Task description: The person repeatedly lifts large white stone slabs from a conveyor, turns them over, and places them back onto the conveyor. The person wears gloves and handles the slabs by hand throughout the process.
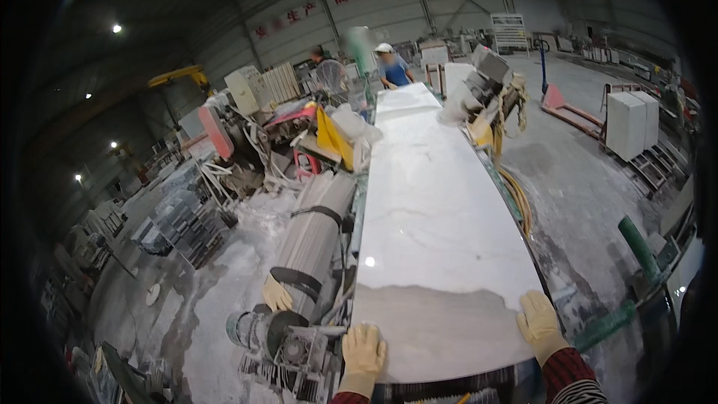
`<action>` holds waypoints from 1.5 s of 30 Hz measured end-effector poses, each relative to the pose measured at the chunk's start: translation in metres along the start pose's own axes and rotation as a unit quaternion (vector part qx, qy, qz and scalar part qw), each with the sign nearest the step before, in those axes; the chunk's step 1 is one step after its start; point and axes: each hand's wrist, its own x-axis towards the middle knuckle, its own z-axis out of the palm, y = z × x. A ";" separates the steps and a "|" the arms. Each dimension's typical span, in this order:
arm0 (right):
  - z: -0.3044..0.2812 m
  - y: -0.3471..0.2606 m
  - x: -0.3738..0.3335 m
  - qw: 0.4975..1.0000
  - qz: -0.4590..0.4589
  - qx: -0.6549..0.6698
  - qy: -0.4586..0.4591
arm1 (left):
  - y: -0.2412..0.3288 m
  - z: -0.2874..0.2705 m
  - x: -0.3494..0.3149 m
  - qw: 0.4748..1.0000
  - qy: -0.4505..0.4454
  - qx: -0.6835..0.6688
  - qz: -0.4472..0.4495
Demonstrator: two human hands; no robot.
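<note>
A long pale stone slab (422, 202) stretches away from me on a machine bed. Most of its top is white and glossy; the near end is a duller grey-beige behind a wavy boundary. My left hand (364, 353), in a pale yellow work glove, grips the slab's near left edge. Opposite it, my right hand (540, 322), gloved alike, is closed over the near right edge with its thumb toward the top face. The undersides of both grips are hidden. Red-and-black cuffs show at both wrists.
Left of the slab lie a ribbed roller (318, 213), a motor (293, 346) and a loose yellow glove (277, 294). A co-worker in a white helmet (384, 49) stands at the far end. Hoses (517, 198) run along the right side; a red pallet jack (572, 108) stands beyond.
</note>
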 end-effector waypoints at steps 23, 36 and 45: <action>0.094 0.073 0.007 0.990 0.100 0.063 -0.083 | -0.004 -0.014 0.007 0.977 -0.172 -0.082 -0.097; 0.057 0.057 -0.014 0.988 0.062 -0.081 -0.114 | -0.007 0.027 0.002 0.992 -0.110 -0.036 -0.052; -0.025 -0.028 -0.076 0.978 0.076 -0.029 -0.192 | -0.019 0.040 -0.018 0.975 -0.196 -0.027 -0.097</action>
